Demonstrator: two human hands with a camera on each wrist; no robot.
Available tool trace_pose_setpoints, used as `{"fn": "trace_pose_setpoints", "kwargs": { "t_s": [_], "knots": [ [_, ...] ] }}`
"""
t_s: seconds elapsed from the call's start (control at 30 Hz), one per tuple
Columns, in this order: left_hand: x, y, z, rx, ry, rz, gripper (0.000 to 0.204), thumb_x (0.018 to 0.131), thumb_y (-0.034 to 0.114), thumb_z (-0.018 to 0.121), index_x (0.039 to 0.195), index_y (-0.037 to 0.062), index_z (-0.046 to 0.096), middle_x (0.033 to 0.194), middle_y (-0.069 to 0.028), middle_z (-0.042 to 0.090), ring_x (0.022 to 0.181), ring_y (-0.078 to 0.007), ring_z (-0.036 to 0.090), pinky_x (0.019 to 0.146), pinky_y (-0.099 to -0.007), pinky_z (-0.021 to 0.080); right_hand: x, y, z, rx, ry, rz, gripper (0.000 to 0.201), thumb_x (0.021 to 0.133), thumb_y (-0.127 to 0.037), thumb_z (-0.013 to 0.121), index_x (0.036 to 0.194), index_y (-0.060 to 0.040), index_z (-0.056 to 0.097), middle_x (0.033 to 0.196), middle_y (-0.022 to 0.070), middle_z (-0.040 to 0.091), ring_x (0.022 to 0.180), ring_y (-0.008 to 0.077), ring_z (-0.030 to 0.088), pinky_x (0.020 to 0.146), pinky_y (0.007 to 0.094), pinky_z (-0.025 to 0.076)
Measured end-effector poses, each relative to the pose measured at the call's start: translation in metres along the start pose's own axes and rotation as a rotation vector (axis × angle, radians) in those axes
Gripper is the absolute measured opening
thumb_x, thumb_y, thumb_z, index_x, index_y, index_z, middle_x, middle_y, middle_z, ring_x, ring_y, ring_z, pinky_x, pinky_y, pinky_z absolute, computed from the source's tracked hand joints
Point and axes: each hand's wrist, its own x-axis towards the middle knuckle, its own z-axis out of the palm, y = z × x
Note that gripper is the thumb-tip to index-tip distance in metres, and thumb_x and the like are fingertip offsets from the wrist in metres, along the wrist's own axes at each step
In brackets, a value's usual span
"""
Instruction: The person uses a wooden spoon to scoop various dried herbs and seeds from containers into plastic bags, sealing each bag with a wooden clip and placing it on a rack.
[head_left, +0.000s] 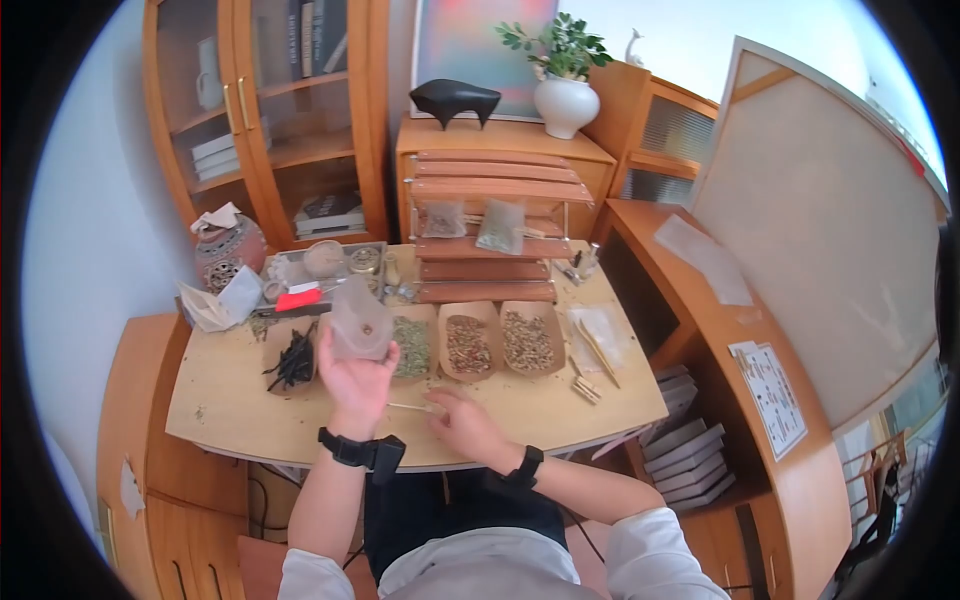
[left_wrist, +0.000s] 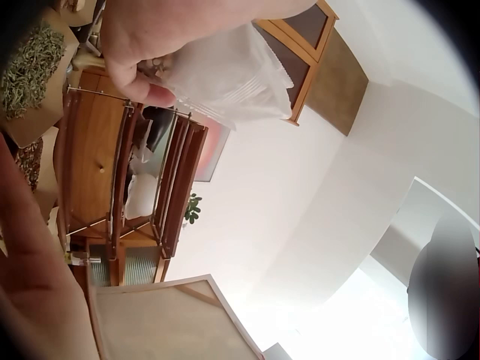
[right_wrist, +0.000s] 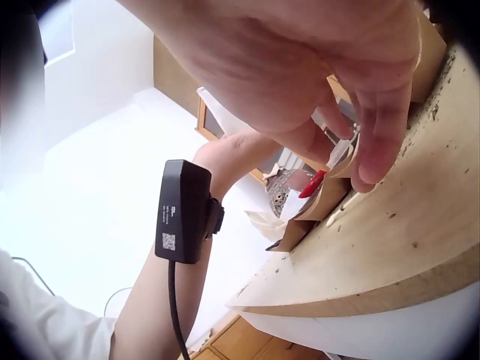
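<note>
My left hand [head_left: 357, 388], palm up, holds a translucent pouch [head_left: 360, 322] upright over the paper trays; a few small bits show at its bottom. In the left wrist view, the fingers curl against the lower end of the pouch [left_wrist: 229, 79]. Low over the table's front, my right hand [head_left: 467, 425] pinches the end of a thin pale stick [head_left: 408, 406]. The right wrist view has this stick [right_wrist: 343, 210] close to the tabletop at the fingertips. Nearest to the hands are trays of dark strips [head_left: 291, 362], green dried herb [head_left: 411, 345] and reddish dried pieces [head_left: 467, 345].
Another tray of tan bits [head_left: 528, 338] stands right of these. Behind rises a tiered wooden rack [head_left: 490, 188] with filled pouches [head_left: 501, 226]. At the right lie wooden tongs [head_left: 598, 352]. A grey tray [head_left: 376, 262] with small vessels and a patterned pot [head_left: 228, 250] stand back left.
</note>
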Motion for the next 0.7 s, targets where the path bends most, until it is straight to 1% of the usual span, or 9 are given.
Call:
{"fn": "trace_pose_setpoints", "kwargs": {
  "t_s": [0.03, 0.13, 0.2, 0.27, 0.33, 0.4, 0.5, 0.63, 0.7],
  "knots": [
    [0.0, -0.002, 0.0, 0.0, 0.003, -0.01, 0.051, 0.093, 0.05, 0.054, 0.132, 0.0182, 0.05, 0.129, -0.0036, 0.054, 0.115, -0.0216, 0.051, 0.09, -0.0455, 0.044, -0.003, -0.002, -0.004, 0.0, 0.027, -0.037, 0.034, 0.09, -0.016, 0.064, 0.121, -0.001, 0.062, 0.103, 0.0152, 0.068, 0.073, 0.0215, 0.068, 0.07, 0.0343, 0.055],
    [-0.003, -0.008, 0.004, 0.023, 0.021, -0.028, 0.051, 0.093, 0.051, 0.054, 0.133, 0.0183, 0.049, 0.13, -0.0041, 0.053, 0.116, -0.0221, 0.05, 0.09, -0.0442, 0.044, -0.009, -0.005, -0.044, -0.016, 0.02, 0.05, 0.032, 0.09, -0.015, 0.065, 0.119, -0.0021, 0.063, 0.114, 0.014, 0.064, 0.078, 0.0219, 0.068, 0.072, 0.0336, 0.055],
    [-0.001, -0.016, 0.003, 0.047, 0.028, -0.066, 0.052, 0.094, 0.052, 0.053, 0.133, 0.0179, 0.049, 0.13, -0.0042, 0.053, 0.117, -0.0224, 0.05, 0.09, -0.0433, 0.044, -0.009, 0.017, -0.08, -0.087, 0.11, 0.059, 0.031, 0.089, -0.016, 0.066, 0.117, -0.0023, 0.064, 0.106, 0.0124, 0.066, 0.078, 0.0219, 0.067, 0.072, 0.0333, 0.055],
    [0.002, -0.024, 0.002, 0.082, 0.033, -0.103, 0.052, 0.093, 0.052, 0.054, 0.133, 0.0178, 0.049, 0.131, -0.0046, 0.053, 0.117, -0.0223, 0.05, 0.09, -0.0428, 0.045, -0.008, 0.049, -0.123, -0.169, 0.266, 0.121, 0.031, 0.087, -0.015, 0.067, 0.116, -0.0028, 0.065, 0.1, 0.0158, 0.065, 0.079, 0.0254, 0.068, 0.07, 0.0372, 0.054],
    [0.004, -0.035, 0.003, 0.128, 0.038, -0.144, 0.052, 0.093, 0.052, 0.054, 0.132, 0.0181, 0.048, 0.132, -0.0052, 0.052, 0.117, -0.0218, 0.049, 0.09, -0.0427, 0.045, -0.007, 0.053, -0.169, -0.314, 0.329, 0.286, 0.031, 0.087, -0.017, 0.067, 0.115, -0.0027, 0.065, 0.098, 0.0158, 0.065, 0.084, 0.0279, 0.066, 0.074, 0.0382, 0.053],
    [0.009, -0.047, 0.004, 0.133, 0.05, -0.199, 0.053, 0.093, 0.053, 0.053, 0.133, 0.0177, 0.048, 0.132, -0.0054, 0.052, 0.118, -0.0219, 0.049, 0.09, -0.0424, 0.045, -0.013, 0.108, -0.205, -0.528, 0.391, 0.287, 0.036, 0.086, -0.024, 0.07, 0.115, -0.0023, 0.065, 0.097, 0.0158, 0.066, 0.09, 0.0305, 0.065, 0.08, 0.0386, 0.052],
    [0.015, -0.064, 0.01, 0.155, 0.052, -0.249, 0.053, 0.094, 0.053, 0.051, 0.134, 0.017, 0.048, 0.133, -0.0058, 0.052, 0.118, -0.0219, 0.049, 0.091, -0.042, 0.045, -0.022, 0.139, -0.229, -0.67, 0.278, 0.382, 0.041, 0.083, -0.031, 0.073, 0.113, -0.0034, 0.066, 0.094, 0.0135, 0.067, 0.086, 0.0293, 0.065, 0.075, 0.0369, 0.052],
    [0.027, -0.084, 0.016, 0.16, 0.032, -0.295, 0.054, 0.096, 0.053, 0.049, 0.135, 0.0159, 0.047, 0.133, -0.0062, 0.052, 0.118, -0.0221, 0.049, 0.093, -0.0419, 0.045, -0.022, 0.164, -0.234, -0.591, 0.112, 0.499, 0.042, 0.082, -0.035, 0.073, 0.106, -0.0016, 0.068, 0.086, 0.0146, 0.068, 0.084, 0.0288, 0.067, 0.074, 0.0379, 0.053],
    [0.033, -0.091, 0.019, 0.167, 0.016, -0.311, 0.054, 0.096, 0.052, 0.048, 0.135, 0.0153, 0.046, 0.133, -0.0064, 0.052, 0.118, -0.0222, 0.049, 0.093, -0.0415, 0.045, -0.023, 0.168, -0.236, -0.536, 0.109, 0.511, 0.04, 0.085, -0.034, 0.071, 0.108, -0.0014, 0.067, 0.085, 0.0168, 0.069, 0.082, 0.0317, 0.068, 0.074, 0.0407, 0.053]
  ]
}}
